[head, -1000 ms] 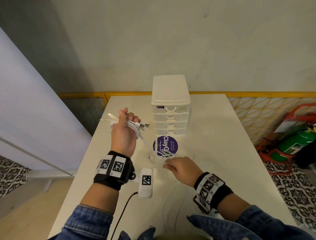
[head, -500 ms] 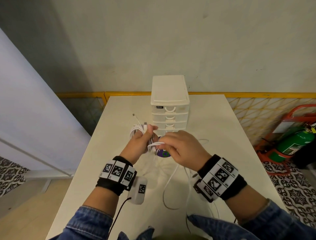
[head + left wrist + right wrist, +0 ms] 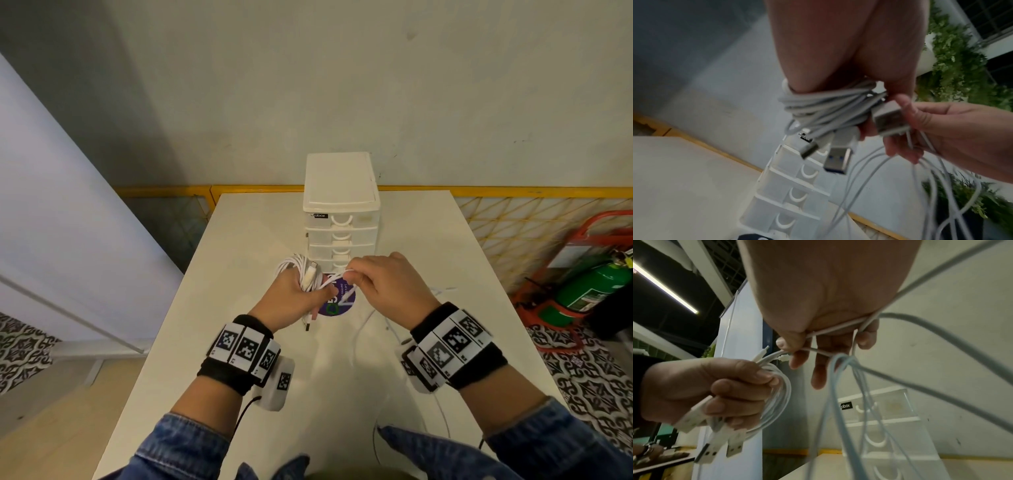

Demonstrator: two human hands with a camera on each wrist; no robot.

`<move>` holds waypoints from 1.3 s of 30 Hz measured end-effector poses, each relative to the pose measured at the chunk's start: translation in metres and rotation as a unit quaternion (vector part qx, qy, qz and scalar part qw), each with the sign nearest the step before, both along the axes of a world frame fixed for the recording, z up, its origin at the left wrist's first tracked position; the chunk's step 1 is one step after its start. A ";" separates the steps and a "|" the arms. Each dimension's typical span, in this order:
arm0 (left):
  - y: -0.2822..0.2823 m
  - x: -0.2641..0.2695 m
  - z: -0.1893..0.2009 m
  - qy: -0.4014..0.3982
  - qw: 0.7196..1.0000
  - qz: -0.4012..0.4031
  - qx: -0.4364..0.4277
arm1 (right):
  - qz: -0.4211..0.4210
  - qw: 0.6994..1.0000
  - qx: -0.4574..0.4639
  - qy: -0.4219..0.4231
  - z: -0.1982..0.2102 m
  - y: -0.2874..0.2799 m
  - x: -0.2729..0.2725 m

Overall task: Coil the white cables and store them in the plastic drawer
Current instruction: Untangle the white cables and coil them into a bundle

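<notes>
My left hand grips a coil of white cables wound round its fingers, above the table in front of the plastic drawer unit. Several USB plugs hang out of the coil. Just right of it, my right hand pinches the loose white strands, which loop down to the table. All the drawers look closed.
A round purple sticker lies on the table under my hands. More loose cable trails on the table at the right. A green fire extinguisher in a red stand sits on the floor to the right.
My right hand has risen from the table with the loose strands to meet the left hand. The left hand has shifted right, in front of the drawer unit, and turned the coil.
</notes>
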State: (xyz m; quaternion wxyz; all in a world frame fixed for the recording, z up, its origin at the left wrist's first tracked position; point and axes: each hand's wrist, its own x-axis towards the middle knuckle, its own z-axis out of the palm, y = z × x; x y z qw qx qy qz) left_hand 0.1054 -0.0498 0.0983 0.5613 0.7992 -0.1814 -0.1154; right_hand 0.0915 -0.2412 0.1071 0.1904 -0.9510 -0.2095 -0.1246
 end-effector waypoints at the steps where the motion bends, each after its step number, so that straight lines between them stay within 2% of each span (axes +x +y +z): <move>1: 0.000 -0.001 0.000 0.016 1.000 -0.014 0.003 | -0.006 1.000 0.010 0.011 -0.001 0.001 0.001; 4: -0.005 -0.007 0.000 0.087 0.994 -0.056 -0.021 | -0.019 0.998 0.042 0.032 -0.008 -0.001 0.008; 7: -0.011 -0.011 0.000 0.163 0.982 -0.070 -0.064 | 0.004 0.995 0.086 0.054 -0.019 -0.005 0.014; 12: -0.015 -0.011 0.001 0.274 0.944 -0.100 -0.155 | 0.033 0.986 0.158 0.041 -0.036 0.000 0.014; 15: -0.016 -0.010 0.002 0.314 0.926 -0.120 -0.171 | 0.046 0.977 0.207 0.022 -0.032 0.005 0.012; 18: -0.016 -0.009 0.003 0.311 0.929 -0.115 -0.164 | 0.043 0.957 0.283 0.046 -0.030 0.007 0.012; 23: -0.018 -0.015 0.003 0.266 0.943 -0.114 -0.162 | 0.048 0.937 0.344 0.046 -0.033 0.007 0.013; 30: -0.017 -0.013 -0.002 0.301 0.929 -0.123 -0.179 | 0.073 0.888 0.414 0.187 -0.039 0.015 0.012; 34: -0.015 -0.015 -0.001 0.321 0.923 -0.138 -0.160 | 0.080 0.880 0.412 0.221 -0.039 0.022 0.012; 39: -0.013 -0.015 0.005 0.347 0.912 -0.161 -0.148 | 0.071 0.879 0.422 0.210 -0.045 0.027 0.011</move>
